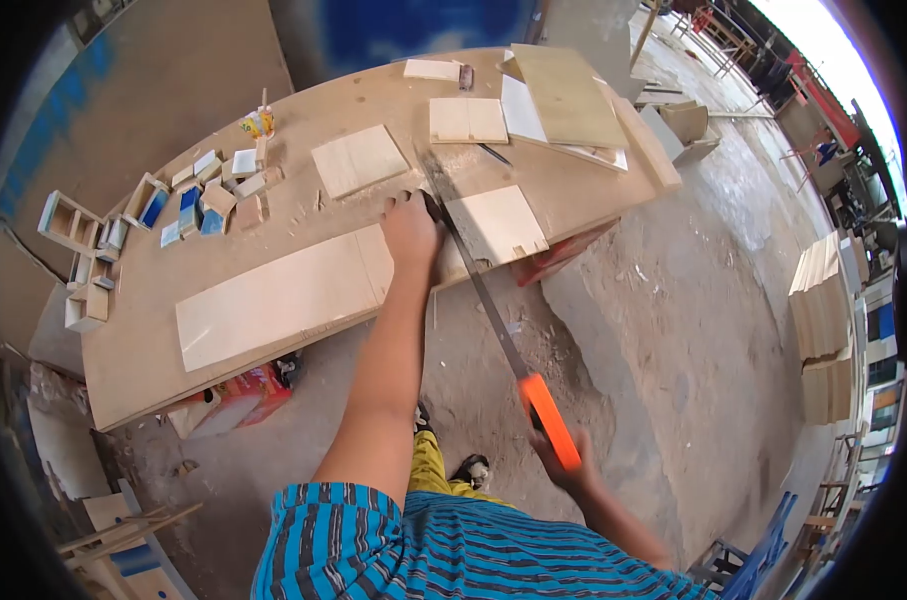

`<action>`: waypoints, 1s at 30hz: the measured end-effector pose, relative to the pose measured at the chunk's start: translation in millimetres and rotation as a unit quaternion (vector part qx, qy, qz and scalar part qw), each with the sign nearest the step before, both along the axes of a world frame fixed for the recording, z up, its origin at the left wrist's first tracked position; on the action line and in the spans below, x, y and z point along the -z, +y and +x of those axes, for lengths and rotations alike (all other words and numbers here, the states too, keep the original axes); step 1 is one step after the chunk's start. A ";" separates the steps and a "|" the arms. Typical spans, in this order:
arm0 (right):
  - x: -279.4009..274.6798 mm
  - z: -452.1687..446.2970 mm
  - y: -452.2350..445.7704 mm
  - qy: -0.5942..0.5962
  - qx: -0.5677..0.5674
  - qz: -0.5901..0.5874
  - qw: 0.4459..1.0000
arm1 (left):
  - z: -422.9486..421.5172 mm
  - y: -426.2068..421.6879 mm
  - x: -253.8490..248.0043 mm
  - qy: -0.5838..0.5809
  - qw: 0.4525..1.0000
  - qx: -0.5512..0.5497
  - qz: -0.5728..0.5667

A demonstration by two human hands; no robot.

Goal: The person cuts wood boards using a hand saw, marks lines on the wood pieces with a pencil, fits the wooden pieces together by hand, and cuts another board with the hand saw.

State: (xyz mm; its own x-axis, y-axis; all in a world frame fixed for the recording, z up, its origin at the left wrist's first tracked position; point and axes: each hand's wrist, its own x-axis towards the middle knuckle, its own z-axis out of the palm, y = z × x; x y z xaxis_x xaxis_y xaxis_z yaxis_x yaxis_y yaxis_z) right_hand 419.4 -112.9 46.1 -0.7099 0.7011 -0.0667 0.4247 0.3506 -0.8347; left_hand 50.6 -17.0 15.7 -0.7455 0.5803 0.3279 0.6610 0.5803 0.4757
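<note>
Saw point(488, 305) looks light but whippy, so my right hand point(554, 468) grips the orange handle point(560, 425) at its near end, left hand point(412, 232) curled beside the blade, can't tell on what.

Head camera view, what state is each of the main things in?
Saw: held, blade crossing the edge of the table
Right hand: closed round the orange handle
Left hand: curled, close beside the blade
Long board: lying flat
Small wooden pieces: loosely heaped
Boards at far right: stacked
</note>
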 end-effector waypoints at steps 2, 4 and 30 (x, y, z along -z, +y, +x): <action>2.7 43.9 -26.0 -0.024 -0.012 0.162 0.986 | -1.0 1.3 2.8 0.001 1.000 -0.001 -0.002; -17.1 52.4 -28.0 -0.054 0.009 0.070 0.996 | -4.2 2.7 5.6 -0.010 1.000 0.000 0.016; 0.3 32.0 -13.1 -0.047 0.003 0.044 0.998 | -4.0 5.4 9.8 0.007 1.000 0.025 0.006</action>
